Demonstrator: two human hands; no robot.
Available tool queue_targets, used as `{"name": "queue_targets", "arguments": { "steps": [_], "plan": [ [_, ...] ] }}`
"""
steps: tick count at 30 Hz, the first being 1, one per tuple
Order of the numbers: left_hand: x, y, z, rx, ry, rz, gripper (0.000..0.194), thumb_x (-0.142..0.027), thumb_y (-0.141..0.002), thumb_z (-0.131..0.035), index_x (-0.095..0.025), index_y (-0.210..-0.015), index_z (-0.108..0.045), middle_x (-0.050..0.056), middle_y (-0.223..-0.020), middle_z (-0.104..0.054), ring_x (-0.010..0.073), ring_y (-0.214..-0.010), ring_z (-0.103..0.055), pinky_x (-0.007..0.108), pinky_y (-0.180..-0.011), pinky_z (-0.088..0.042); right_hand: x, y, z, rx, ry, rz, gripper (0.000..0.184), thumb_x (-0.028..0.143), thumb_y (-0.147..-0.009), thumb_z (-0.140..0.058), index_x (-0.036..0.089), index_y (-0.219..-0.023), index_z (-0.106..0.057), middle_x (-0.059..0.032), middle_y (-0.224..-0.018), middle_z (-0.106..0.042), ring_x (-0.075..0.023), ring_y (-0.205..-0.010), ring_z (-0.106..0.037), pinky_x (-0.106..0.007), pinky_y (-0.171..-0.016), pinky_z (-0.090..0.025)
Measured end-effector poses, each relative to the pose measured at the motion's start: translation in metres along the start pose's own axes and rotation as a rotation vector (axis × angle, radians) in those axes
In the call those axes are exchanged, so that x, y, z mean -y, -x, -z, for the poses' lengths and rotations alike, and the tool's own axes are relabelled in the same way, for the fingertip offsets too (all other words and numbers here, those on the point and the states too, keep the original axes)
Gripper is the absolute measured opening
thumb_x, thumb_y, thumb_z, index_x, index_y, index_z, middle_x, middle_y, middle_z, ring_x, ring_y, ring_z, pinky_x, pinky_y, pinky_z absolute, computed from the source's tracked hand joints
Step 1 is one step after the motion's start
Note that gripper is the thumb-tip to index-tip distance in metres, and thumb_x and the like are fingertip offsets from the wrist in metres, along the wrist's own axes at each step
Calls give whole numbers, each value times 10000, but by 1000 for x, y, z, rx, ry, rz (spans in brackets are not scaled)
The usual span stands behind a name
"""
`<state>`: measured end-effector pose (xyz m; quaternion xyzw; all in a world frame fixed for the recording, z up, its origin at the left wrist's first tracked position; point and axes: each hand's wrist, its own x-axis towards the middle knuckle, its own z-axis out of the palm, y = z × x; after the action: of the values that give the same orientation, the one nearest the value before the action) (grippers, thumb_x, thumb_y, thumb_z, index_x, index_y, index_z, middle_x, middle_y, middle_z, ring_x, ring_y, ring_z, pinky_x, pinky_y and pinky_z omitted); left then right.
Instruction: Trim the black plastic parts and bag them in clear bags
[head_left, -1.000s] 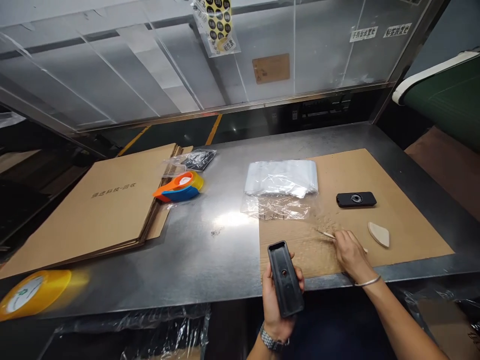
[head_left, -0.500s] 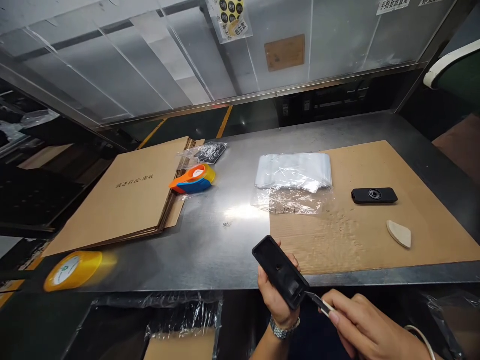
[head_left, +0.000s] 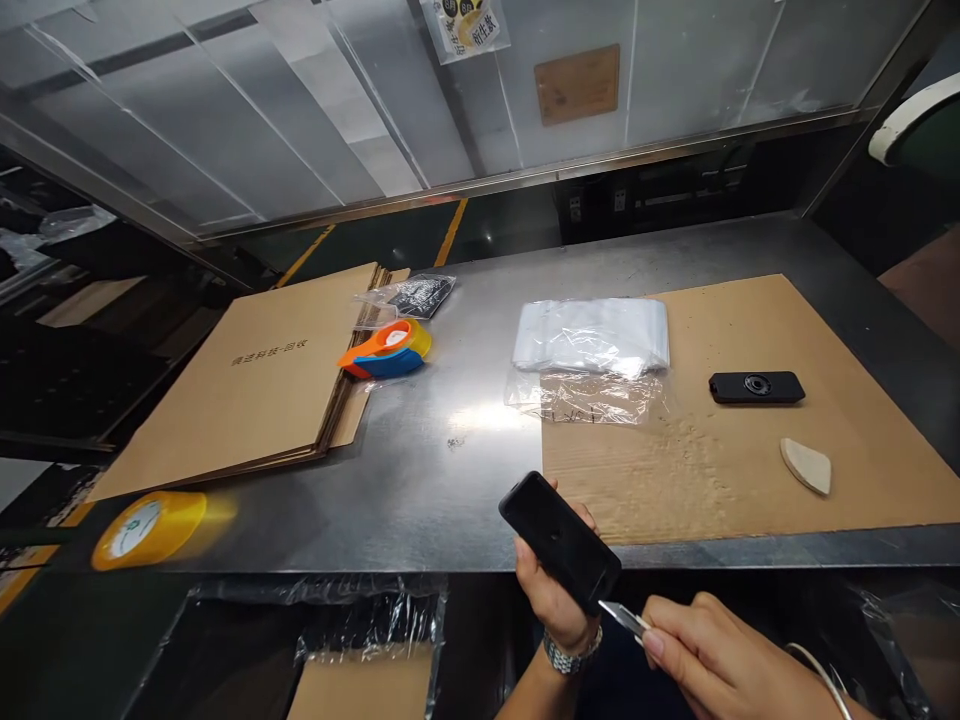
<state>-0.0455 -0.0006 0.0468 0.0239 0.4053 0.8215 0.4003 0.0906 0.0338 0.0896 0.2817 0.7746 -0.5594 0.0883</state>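
One blade in right fingers points at a black case.

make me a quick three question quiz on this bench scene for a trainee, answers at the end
1. Multiple choice: what does the right hand hold?
A) a tape dispenser
B) a small blade
C) a plastic bag

2. True or false: the pale wedge lies on the bare metal table, to the left of the cardboard sheet.

3. Short answer: on which side is the metal watch worn, and what does that hand hold?

Key:
1. B.
2. False; the pale wedge lies on the cardboard sheet.
3. Left; the left hand holds a long black part.
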Motion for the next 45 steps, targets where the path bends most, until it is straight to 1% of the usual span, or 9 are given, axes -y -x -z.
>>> {"name": "queue_targets", "arguments": {
  "steps": [5,10,15,17,24,29,33,37,45],
  "plan": [
    [1,0,-3,-28,8,-38,526,-590,-742,-425,-188,-1033,-600,36,-626,-566,140,-536,-461,226,-464,-405,0,1,0,-24,21,-28,360,390,-943,-267,221,-686,-454,45,-460,-459,-133,-530,-463,-230,-510,-307],
    [3,2,-1,-11,8,-70,529,-586,-738,-431,-197,-1059,-591,42,-653,-573,140,-527,-464,228,-447,-400,-6,2,-5,-54,84,-4,360,382,-946,-266,216,-685,-451,42,-506,-457,-119,-524,-461,-211,-472,-291],
    [4,2,1,-41,-9,-142,521,-562,-742,-423,-180,-1050,-597,53,-637,-582,153,-545,-478,240,-468,-412,-9,1,-9,-60,219,-11,370,383,-947,-221,219,-720,-463,20,-593,-490,-130,-574,-490,-218,-503,-310],
    [4,2,1,-53,-16,-178,519,-563,-743,-410,-181,-1036,-603,57,-634,-585,157,-555,-479,244,-478,-417,-8,1,-9,-53,233,-17,374,392,-946,-209,221,-733,-464,13,-621,-498,-133,-587,-493,-222,-514,-317],
    [5,1,-2,-94,-43,-236,539,-598,-703,-419,-189,-991,-620,57,-616,-579,165,-548,-468,253,-471,-413,-6,2,-10,-10,134,-19,375,413,-946,-203,220,-714,-426,21,-604,-483,-130,-591,-468,-221,-484,-271],
    [5,2,-2,-141,-32,-224,553,-619,-670,-444,-195,-971,-630,58,-611,-577,169,-546,-471,253,-455,-410,-7,1,-13,-2,100,-32,362,409,-942,-212,217,-715,-419,16,-633,-490,-135,-616,-463,-227,-506,-280],
    [5,3,0,-99,-10,-230,534,-601,-686,-446,-199,-983,-633,61,-610,-583,166,-537,-474,255,-456,-416,-3,2,-10,9,50,-55,345,394,-940,-230,217,-702,-406,32,-548,-467,-144,-628,-471,-242,-580,-326],
    [4,3,0,-58,-4,-258,518,-582,-701,-446,-188,-971,-645,67,-610,-593,166,-537,-486,257,-468,-425,2,5,-5,17,8,-83,350,397,-947,-219,215,-698,-383,58,-462,-439,-130,-558,-465,-273,-646,-345],
    [5,5,-3,-61,-1,-251,520,-589,-694,-453,-187,-960,-648,62,-607,-591,161,-529,-479,252,-460,-421,0,5,-6,-23,52,-34,348,364,-948,-242,214,-690,-419,54,-469,-436,-110,-495,-442,-220,-529,-324]
  ]
}}
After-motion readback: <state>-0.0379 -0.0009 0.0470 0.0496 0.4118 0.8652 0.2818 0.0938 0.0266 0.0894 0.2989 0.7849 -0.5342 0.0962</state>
